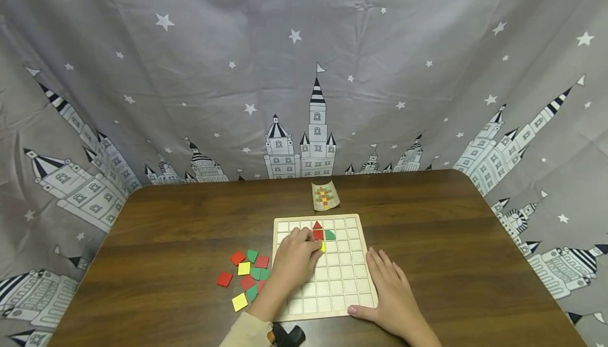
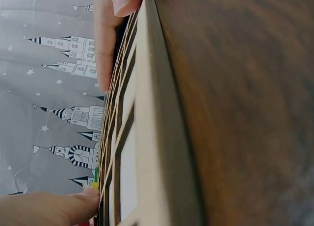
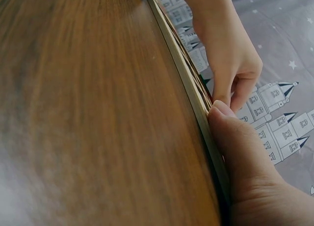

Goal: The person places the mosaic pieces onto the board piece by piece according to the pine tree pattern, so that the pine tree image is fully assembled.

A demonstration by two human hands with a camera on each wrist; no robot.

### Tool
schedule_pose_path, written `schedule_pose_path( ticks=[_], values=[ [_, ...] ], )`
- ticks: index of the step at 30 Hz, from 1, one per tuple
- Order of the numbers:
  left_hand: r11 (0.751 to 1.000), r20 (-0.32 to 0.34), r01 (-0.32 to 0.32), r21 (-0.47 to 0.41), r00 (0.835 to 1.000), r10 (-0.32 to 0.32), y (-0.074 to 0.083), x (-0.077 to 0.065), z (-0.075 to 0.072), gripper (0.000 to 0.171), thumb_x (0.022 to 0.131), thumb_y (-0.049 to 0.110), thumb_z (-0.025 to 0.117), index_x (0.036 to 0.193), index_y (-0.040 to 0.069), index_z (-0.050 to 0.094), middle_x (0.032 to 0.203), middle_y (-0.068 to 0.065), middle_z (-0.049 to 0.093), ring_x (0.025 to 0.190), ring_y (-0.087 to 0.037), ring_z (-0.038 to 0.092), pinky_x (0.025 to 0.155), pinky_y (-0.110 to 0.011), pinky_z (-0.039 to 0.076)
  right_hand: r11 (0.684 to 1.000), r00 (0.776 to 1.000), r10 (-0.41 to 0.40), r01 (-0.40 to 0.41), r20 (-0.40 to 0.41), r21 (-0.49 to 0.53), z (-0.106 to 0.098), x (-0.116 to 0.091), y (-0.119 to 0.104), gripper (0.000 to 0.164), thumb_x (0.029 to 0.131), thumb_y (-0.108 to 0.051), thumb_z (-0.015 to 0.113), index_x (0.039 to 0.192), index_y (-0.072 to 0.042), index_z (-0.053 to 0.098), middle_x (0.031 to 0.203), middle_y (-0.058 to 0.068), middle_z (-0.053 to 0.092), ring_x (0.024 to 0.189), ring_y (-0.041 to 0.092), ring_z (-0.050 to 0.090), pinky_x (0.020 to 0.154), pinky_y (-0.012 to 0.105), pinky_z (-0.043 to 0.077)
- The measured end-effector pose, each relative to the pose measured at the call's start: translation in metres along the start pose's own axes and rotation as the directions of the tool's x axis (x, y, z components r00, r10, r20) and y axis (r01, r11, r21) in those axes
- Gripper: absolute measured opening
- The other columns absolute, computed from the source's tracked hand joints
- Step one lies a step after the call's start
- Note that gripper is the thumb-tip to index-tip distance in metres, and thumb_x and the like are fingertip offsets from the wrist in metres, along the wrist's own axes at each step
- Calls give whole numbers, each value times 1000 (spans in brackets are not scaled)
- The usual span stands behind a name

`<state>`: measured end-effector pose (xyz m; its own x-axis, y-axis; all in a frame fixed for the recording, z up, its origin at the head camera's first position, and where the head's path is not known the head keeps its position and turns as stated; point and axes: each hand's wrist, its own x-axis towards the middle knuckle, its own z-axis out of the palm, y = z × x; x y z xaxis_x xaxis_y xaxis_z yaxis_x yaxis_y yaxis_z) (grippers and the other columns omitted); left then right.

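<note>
In the head view a pale wooden grid board (image 1: 335, 287) lies on the table. My left hand (image 1: 296, 257) reaches over its left half and pinches a yellow square tile (image 1: 323, 247) at a cell in the upper part. Above that tile sit a red triangle tile (image 1: 317, 225) and a red square tile (image 1: 317, 235), with a green quarter-round tile (image 1: 330, 234) to their right. My right hand (image 1: 391, 297) rests along the board's lower right corner, fingers straight and thumb (image 3: 223, 111) on the front edge. Most of the yellow tile is hidden by the left fingers.
Loose red, green and yellow tiles (image 1: 244, 268) lie left of the board, some behind the left forearm. A small pattern card (image 1: 325, 196) stands beyond the board's far edge. The brown table (image 1: 456, 241) ends at a grey castle-print curtain (image 1: 228, 30).
</note>
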<state>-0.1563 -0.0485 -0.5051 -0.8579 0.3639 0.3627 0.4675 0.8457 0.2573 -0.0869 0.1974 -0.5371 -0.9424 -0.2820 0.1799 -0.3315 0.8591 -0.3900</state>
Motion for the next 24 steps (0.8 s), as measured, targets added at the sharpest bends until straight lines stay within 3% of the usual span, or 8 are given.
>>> schedule_pose_path(
  ticks=[24],
  values=[
    [994, -1, 108, -35, 994, -108, 2, -1, 1, 15, 84, 29, 79, 98, 22, 81, 91, 3, 61, 77, -13, 49, 62, -26, 42, 1000, 1000, -1, 1, 6, -25, -1, 0, 0, 121, 68, -84, 64, 155, -6, 31, 163, 9, 29, 149, 34, 27, 113, 57, 21]
  ],
)
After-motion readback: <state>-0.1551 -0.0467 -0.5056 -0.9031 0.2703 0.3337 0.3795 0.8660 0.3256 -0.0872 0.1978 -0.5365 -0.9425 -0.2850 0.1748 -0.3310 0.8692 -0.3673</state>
